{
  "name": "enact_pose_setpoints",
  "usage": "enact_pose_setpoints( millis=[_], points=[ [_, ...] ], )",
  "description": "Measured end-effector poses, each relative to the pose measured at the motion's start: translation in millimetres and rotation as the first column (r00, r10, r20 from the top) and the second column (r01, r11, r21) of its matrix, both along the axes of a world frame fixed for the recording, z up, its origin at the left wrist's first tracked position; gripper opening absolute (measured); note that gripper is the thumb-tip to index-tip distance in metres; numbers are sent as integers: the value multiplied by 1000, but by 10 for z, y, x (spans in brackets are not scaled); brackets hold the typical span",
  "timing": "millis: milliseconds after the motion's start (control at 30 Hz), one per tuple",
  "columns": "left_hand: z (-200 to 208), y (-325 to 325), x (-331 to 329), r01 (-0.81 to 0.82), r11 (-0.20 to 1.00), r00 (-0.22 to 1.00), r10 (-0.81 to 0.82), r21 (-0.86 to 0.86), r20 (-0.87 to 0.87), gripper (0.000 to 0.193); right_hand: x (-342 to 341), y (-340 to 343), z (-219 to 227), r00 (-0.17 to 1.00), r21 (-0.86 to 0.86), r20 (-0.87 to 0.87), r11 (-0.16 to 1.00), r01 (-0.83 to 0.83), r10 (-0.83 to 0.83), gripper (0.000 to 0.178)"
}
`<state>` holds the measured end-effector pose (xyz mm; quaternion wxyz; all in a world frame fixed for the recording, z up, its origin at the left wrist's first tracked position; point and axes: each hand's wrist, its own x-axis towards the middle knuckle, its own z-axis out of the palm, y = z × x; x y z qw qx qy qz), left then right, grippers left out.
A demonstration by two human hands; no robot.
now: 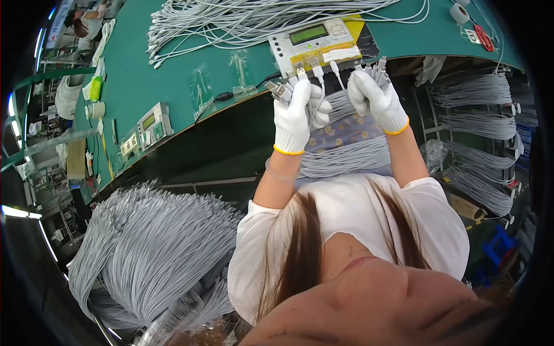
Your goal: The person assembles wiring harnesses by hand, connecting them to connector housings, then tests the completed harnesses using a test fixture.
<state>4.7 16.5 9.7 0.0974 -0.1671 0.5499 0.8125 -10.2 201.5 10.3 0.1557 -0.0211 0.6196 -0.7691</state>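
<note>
My left hand (293, 120), in a white glove with a yellow cuff edge, is closed around several cable ends with USB plugs (280, 91) sticking out. My right hand (378, 105), gloved alike, grips another bunch of white cable plugs (380, 68). Both hands are just in front of a grey cable tester (314, 43) with a green display and a lit green light. Between the hands, a white plug (318, 71) and a slimmer white plug (334, 67) are at the tester's front edge; whether they are fully inserted I cannot tell. Grey-white cables (346, 158) lie across my lap.
Loose cables (231, 23) spread over the green tabletop (173, 86) behind the tester. A smaller tester (154, 124) sits at the left. A large cable heap (156, 248) is at lower left, and racked cable bundles (476, 124) are on the right. Another person (89, 22) is far left.
</note>
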Motion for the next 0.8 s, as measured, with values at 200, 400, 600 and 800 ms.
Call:
enact_pose_setpoints(
  millis=[200, 400, 600, 800],
  points=[
    [15, -60, -86, 47, 999, 999, -46, 24, -16, 31, -94, 13, -106, 999, -121, -44, 992, -25, 20, 39],
    [-15, -31, -9, -55, 992, 996, 48, -110, -69, 33, -57, -345, -216, 947, 138, -167, 945, 298, -274, 39],
    [18, -149, -72, 66, 975, 992, -87, -210, -92, 35, -186, -435, -157, 980, 39, 60, 981, 188, -190, 40],
    [155, -110, -92, 68, 997, 996, -66, -32, 63, 35, -71, -412, -165, 989, 163, -43, 975, 148, -143, 38]
  ],
)
